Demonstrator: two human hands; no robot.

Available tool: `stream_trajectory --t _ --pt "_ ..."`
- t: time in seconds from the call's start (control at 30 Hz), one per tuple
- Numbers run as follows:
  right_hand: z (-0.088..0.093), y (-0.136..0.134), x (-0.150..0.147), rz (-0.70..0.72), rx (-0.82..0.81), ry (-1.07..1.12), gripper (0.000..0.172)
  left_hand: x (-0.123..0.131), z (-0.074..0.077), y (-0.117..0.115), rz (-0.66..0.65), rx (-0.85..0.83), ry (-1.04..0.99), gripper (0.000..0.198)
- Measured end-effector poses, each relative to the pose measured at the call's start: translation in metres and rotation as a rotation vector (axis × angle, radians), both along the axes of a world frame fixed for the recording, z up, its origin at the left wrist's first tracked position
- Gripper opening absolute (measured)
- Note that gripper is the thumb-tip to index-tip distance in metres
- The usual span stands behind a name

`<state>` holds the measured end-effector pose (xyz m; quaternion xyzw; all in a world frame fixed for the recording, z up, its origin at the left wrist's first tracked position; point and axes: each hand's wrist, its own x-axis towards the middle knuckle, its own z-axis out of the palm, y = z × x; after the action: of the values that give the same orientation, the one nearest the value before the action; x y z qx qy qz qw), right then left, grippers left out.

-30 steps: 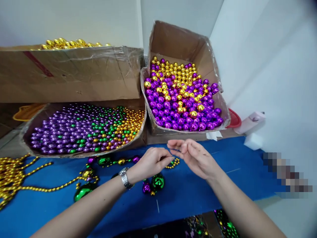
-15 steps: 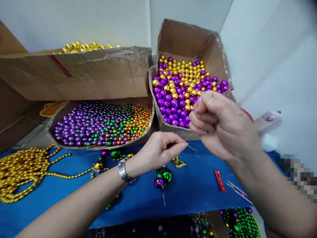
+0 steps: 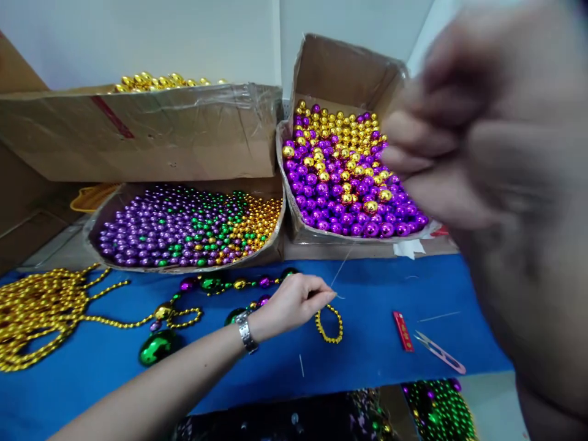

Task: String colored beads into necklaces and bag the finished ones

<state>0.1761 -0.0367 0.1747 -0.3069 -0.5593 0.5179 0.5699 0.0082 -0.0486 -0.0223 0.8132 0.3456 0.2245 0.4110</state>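
Note:
My left hand [image 3: 294, 303], with a metal-band watch [image 3: 248, 334] on its wrist, pinches a thin thread [image 3: 340, 272] above the blue cloth. From the fingertips the thread slants up, and a short tail pokes out to the right. Large and blurred, my right hand [image 3: 454, 128] is raised close to the camera with its fingers curled in; whatever they hold is hidden. Below the left fingertips lies a loop of small gold beads [image 3: 341, 331]. A strand of green, purple and gold beads [image 3: 211, 282] runs partly behind my left hand, and a big green bead [image 3: 158, 348] lies left of my forearm.
Cardboard boxes hold purple and gold balls [image 3: 321, 190] and smaller mixed beads [image 3: 147, 226]. Gold bead strings [image 3: 41, 312] heap at left. A red packet [image 3: 403, 331], pink-handled thread snips [image 3: 441, 354] and a loose thread piece [image 3: 301, 365] lie on the blue cloth [image 3: 362, 355].
My right hand has risen up and right, much nearer the camera. My left hand has moved slightly down, still pinching the thread. More of the bead strand and gold loop now shows.

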Motion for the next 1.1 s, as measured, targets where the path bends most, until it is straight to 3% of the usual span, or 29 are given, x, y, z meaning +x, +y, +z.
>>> stream_trajectory --t 0.03,0.23,0.27,0.33,0.4,0.5,0.57,0.67,0.8,0.87,1.0,1.1 --pt "-0.002 0.003 -0.013 -0.045 0.084 0.004 0.032 0.002 -0.005 -0.001 -0.023 -0.007 0.012 0.031" --pt "-0.035 0.023 -0.088 0.235 0.373 -0.344 0.030 0.020 -0.003 -0.005 -0.231 0.021 0.011 0.027" --pt "-0.044 0.026 -0.099 0.290 0.447 -0.475 0.030 0.022 -0.002 -0.005 -0.245 0.023 0.001 0.027" --pt "-0.064 0.031 -0.115 0.547 0.666 -0.978 0.013 0.025 -0.003 -0.006 -0.234 0.005 -0.037 0.025" --pt "-0.083 0.033 -0.117 0.474 0.785 -1.410 0.010 0.024 -0.006 -0.005 -0.187 -0.045 -0.082 0.022" --pt "-0.106 0.028 -0.091 0.174 0.967 -1.533 0.015 0.018 -0.011 -0.004 -0.060 -0.144 -0.165 0.024" --pt "-0.117 0.018 -0.059 0.040 0.885 -1.477 0.022 0.012 -0.011 -0.001 0.014 -0.219 -0.238 0.023" --pt "-0.136 -0.004 -0.012 -0.105 0.602 -1.260 0.026 0.003 -0.010 0.002 0.094 -0.351 -0.321 0.028" --pt "-0.169 -0.035 0.017 -0.034 0.265 -1.117 0.023 -0.004 -0.006 0.004 0.170 -0.443 -0.354 0.030" --pt "-0.180 -0.045 0.019 -0.064 0.222 -1.130 0.017 -0.005 -0.005 0.005 0.161 -0.474 -0.341 0.029" --pt "-0.188 -0.057 0.015 -0.183 0.262 -1.159 0.021 -0.009 -0.008 0.010 0.144 -0.595 -0.359 0.028" --pt "-0.190 -0.065 0.012 -0.078 0.290 -1.108 0.020 -0.013 -0.009 0.012 0.164 -0.618 -0.400 0.030"
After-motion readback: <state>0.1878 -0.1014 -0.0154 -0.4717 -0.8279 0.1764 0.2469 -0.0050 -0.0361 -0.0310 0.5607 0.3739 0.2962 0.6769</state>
